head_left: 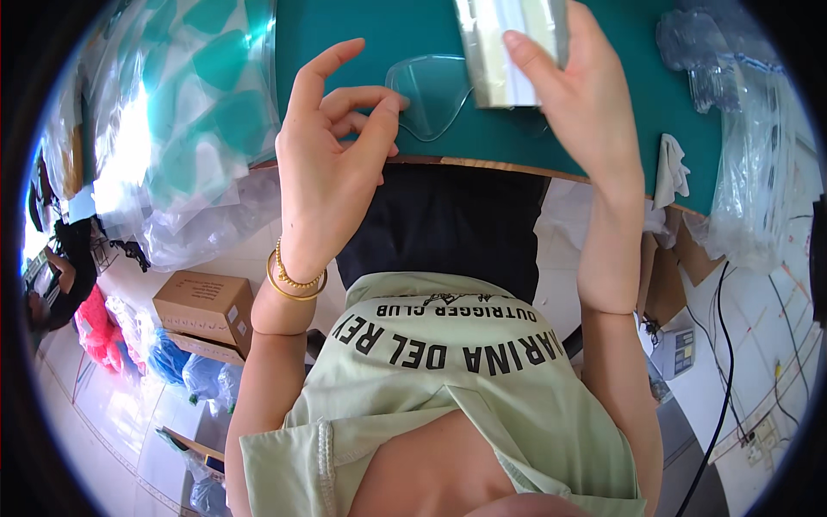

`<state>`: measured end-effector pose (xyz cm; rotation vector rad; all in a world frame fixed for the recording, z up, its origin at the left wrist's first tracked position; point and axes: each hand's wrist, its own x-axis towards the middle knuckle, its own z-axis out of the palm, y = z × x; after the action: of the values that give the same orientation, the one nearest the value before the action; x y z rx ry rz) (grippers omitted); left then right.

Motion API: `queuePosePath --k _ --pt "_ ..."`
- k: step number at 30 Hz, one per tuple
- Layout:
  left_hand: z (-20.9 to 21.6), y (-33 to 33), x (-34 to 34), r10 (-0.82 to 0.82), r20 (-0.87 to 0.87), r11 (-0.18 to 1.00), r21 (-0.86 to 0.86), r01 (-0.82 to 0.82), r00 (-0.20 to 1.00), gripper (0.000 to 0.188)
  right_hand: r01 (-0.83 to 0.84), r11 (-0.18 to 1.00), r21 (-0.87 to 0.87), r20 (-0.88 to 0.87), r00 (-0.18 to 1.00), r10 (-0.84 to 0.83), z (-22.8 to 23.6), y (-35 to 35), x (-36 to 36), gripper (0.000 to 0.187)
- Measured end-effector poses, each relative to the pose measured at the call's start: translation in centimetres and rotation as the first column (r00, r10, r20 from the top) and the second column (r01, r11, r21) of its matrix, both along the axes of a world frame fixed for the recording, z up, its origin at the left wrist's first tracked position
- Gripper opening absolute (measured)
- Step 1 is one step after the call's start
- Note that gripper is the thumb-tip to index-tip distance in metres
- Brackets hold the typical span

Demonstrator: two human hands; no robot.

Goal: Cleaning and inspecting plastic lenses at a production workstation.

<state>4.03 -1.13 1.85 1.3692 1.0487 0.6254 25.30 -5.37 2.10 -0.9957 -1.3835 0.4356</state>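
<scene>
Clear lens: a transparent, thin, rounded-triangular lens (433, 90) is at 12 o'clock, over the green table top (370, 30). Its broad edge faces 12, and its narrower curved end points toward 6. It is nearly as wide as tall, so its long axis I cannot tell.
Left hand: the bare left hand (332, 164) has thumb and one fingertip close together at the lens's 9 o'clock rim; whether they pinch it, I cannot tell. The index finger is lifted.
Right hand: the bare right hand (590, 112) is clamped on a flat pale-yellow and silvery packet (508, 56), with thumb on top. The packet's long axis leans from 11 to 5; its lower end is just beside the lens.
Table: it has a brown edge; a crumpled white cloth (670, 171) lies near 2.
Floor: white tiles (129, 439) at 8, a black cable (730, 362) between 3 and 4.
Plastic bag: a large clear bag (207, 86) at 10 shows green rounded patches.
Carton: a brown cardboard box (202, 302) stands between 8 and 9; its contents are hidden.
</scene>
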Motion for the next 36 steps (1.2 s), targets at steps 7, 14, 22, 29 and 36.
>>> queuePosePath --k 7,14,22,29,36 --pt "0.0 0.0 -0.3 0.003 -0.021 0.999 0.048 -0.002 1.000 0.044 0.395 0.546 -0.739 0.450 0.892 -0.036 1.1 -1.5 -4.2 0.037" --pt "1.7 3.4 -1.2 0.026 -0.135 0.929 0.369 0.026 0.991 0.021 0.351 0.739 -0.575 0.191 0.936 -0.296 0.6 -3.4 0.1 0.033" --pt "0.8 3.3 4.6 -0.270 -0.503 0.439 0.695 0.570 0.821 0.031 0.755 0.280 -0.593 0.686 0.656 -0.315 6.3 -6.0 11.7 0.046" --pt "2.3 4.2 6.7 -0.386 -0.517 0.400 0.653 0.644 0.764 0.020 0.923 0.296 -0.246 0.937 0.305 -0.172 8.6 -6.2 23.3 0.032" --pt "13.3 11.8 12.2 -0.155 -0.368 0.162 0.906 0.391 0.917 0.032 0.873 0.454 -0.176 0.936 0.292 -0.199 9.2 -7.3 24.7 0.036"
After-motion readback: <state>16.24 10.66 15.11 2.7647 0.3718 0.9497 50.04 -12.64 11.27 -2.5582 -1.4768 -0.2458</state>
